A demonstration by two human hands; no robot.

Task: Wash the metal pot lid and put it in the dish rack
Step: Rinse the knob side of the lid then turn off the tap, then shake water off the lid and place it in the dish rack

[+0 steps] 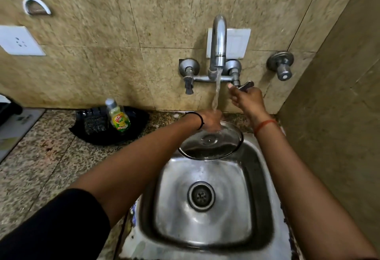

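The round metal pot lid (211,143) is held tilted over the back of the steel sink (255,177). My left hand (209,120) grips the lid's far rim, right under the running stream of water from the tap (219,39). My right hand (245,97) is raised to the tap's right lever handle (245,85), fingers closed around it. The lid's underside faces me and looks wet. No dish rack is in view.
A black tray (135,120) on the granite counter left of the sink holds a dish-soap bottle (118,116) and a dark scrubber (94,124). Tiled walls close in behind and to the right. A second valve (282,67) sticks out of the wall at right.
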